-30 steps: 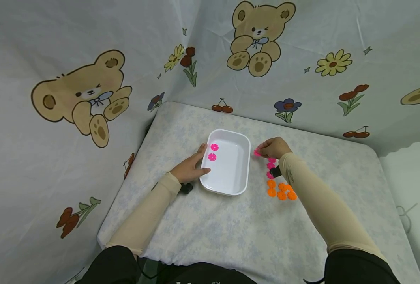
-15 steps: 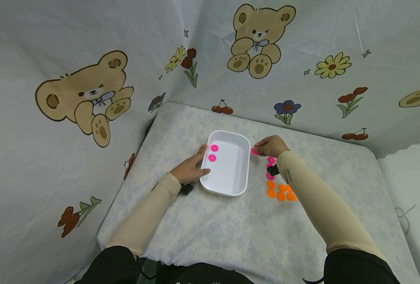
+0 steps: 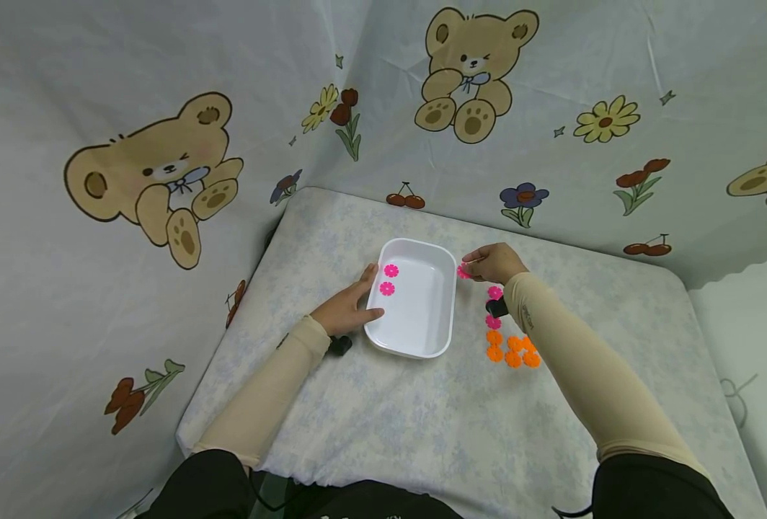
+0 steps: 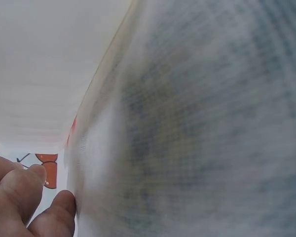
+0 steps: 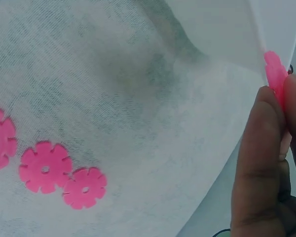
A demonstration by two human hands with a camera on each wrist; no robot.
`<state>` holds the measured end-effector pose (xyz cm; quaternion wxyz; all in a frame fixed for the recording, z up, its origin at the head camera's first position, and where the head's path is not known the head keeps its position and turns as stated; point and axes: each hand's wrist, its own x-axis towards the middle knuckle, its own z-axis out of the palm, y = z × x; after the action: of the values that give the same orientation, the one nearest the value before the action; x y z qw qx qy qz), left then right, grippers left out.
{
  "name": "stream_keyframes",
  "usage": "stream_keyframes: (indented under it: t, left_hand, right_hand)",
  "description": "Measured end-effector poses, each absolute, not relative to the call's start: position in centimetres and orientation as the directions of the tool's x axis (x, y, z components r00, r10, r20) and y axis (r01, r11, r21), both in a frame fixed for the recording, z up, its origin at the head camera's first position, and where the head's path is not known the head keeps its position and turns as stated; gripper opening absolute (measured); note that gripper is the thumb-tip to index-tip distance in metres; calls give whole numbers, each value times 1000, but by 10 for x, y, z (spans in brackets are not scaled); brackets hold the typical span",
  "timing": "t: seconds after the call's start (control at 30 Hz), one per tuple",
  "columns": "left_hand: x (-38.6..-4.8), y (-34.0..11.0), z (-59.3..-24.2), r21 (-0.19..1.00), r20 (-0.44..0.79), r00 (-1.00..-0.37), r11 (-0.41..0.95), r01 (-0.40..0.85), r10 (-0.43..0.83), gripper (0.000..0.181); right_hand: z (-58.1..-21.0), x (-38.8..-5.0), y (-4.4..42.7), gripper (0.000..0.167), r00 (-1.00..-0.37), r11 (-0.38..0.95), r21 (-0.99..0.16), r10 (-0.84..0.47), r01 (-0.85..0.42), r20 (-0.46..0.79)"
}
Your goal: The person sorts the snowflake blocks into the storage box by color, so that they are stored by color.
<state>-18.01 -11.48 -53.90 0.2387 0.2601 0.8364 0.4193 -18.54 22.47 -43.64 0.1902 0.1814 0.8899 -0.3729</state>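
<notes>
A white rectangular tray (image 3: pixel 416 346) stands on the table with two pink notched snowflake discs (image 3: pixel 386 288) inside, near its left wall. My left hand (image 3: pixel 346 306) rests against the tray's left side, fingers along the outside and thumb at the rim. In the left wrist view only some fingers (image 4: pixel 59 217) show, low in the corner. Just off the tray's right rim, my right hand (image 3: pixel 495 264) pinches a pink snowflake disc (image 5: pixel 275 71) between thumb and finger. Several other pink discs (image 5: pixel 45 167) lie flat on the cloth below that hand, partly hidden in the head view.
Several orange discs (image 3: pixel 513 359) are grouped to the right of the tray, partly behind the right forearm. A pale patterned cloth covers the table (image 3: pixel 383 425). White curtains with printed bears (image 3: pixel 471 79) stand along the back and left edges.
My right hand has shifted left and slightly away from me, bringing the pinched pink snowflake disc close to the tray's right rim. The left hand and the tray stay where they were.
</notes>
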Motion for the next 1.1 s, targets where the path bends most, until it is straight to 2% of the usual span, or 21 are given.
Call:
stream_keyframes:
  t: [0.17, 0.4, 1.1]
  left_hand:
    - [-180, -115, -539, 826, -182, -751, 513, 234, 635, 93]
    - [-180, -115, -539, 821, -187, -752, 521, 233, 632, 93]
    - [-180, -114, -538, 821, -205, -757, 530, 213, 621, 93]
  right_hand:
    - [-431, -186, 219, 29, -869, 675, -588, 169, 446, -464]
    - [-434, -192, 208, 28, -847, 630, -608, 161, 484, -507]
    - [-442, -209, 150, 24, -871, 660, -626, 90, 415, -483]
